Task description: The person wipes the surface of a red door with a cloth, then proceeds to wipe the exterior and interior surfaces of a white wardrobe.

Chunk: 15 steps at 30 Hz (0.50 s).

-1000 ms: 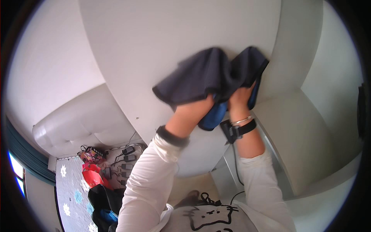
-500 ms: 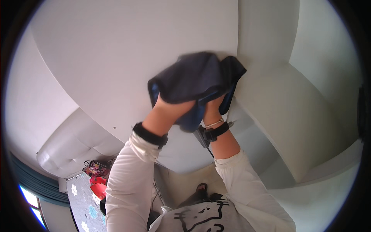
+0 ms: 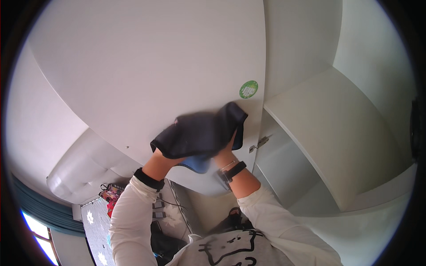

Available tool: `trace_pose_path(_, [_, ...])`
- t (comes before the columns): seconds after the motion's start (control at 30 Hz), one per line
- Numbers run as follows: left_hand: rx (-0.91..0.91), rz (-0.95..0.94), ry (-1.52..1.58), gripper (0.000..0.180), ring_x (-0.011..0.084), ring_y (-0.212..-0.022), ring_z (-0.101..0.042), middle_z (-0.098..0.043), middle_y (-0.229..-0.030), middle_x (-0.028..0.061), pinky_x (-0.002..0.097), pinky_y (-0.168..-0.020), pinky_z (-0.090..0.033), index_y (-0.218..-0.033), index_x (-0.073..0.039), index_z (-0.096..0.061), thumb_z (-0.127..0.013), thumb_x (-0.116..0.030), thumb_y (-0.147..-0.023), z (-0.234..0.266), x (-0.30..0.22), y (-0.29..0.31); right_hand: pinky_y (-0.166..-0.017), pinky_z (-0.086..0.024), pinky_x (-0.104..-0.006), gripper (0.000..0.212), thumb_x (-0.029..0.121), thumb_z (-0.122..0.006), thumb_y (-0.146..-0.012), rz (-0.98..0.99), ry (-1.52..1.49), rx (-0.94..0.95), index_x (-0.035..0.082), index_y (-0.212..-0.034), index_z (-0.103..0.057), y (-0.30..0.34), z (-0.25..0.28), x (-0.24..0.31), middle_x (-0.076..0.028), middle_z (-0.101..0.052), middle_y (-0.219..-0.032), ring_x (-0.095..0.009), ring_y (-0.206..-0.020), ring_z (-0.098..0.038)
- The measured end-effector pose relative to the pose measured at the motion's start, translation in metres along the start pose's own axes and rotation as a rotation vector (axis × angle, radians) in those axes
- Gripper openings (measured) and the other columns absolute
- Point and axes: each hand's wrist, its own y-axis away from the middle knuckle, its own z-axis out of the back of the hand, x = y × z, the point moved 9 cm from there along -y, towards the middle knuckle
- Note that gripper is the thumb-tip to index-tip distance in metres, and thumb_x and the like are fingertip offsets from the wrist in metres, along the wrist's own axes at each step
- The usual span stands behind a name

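A dark navy cloth (image 3: 195,131) with black edging and a blue underside is spread over both my hands, in front of a white cabinet door (image 3: 146,71). Under its left part is my left hand (image 3: 166,160), only the heel and wrist showing. My right hand (image 3: 225,157) goes under its right part in the same way. The cloth is carried by both hands, though the fingers themselves are hidden beneath it. Whether the cloth touches the door I cannot tell. Blur softens the cloth.
A round green sticker (image 3: 248,89) is on the door, with a metal hinge (image 3: 259,144) at its right edge. Right of it are open cabinet shelves (image 3: 333,128). At lower left stand a padded headboard (image 3: 86,162), a bed (image 3: 94,217) and a teal curtain (image 3: 49,213).
Both hands and the cloth have moved down and to the left across the door. The green sticker and the hinge, hidden before, now show.
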Motion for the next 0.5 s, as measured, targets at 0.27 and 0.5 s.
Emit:
trace_pose_path(0.27, [-0.196, 0.073, 0.048, 0.041, 0.0324, -0.105, -0.051, -0.056, -0.108, 0.0156, 0.0417, -0.094, -0.037, -0.104, -0.001, -0.058, -0.067, -0.008, -0.065, 0.020, -0.014, -0.099, -0.102, -0.025, -0.0398, 0.048, 0.035, -0.036, -0.090, 0.021, 0.107, 0.124, 0.002, -0.125, -0.037, -0.056, -0.006, -0.054, -0.013, -0.044, -0.125, -0.029, -0.118, -0.038])
trace_pose_path(0.5, [0.100, 0.030, -0.029, 0.054, 0.0318, -0.111, -0.045, -0.050, -0.116, 0.0164, 0.0408, -0.100, -0.030, -0.117, -0.004, -0.049, -0.065, -0.014, -0.067, -0.025, -0.020, -0.034, -0.101, -0.027, -0.0407, 0.052, 0.037, -0.046, -0.085, -0.091, 0.135, 0.188, 0.004, -0.125, -0.039, 0.027, -0.025, -0.056, -0.014, -0.043, -0.125, -0.029, -0.120, -0.036])
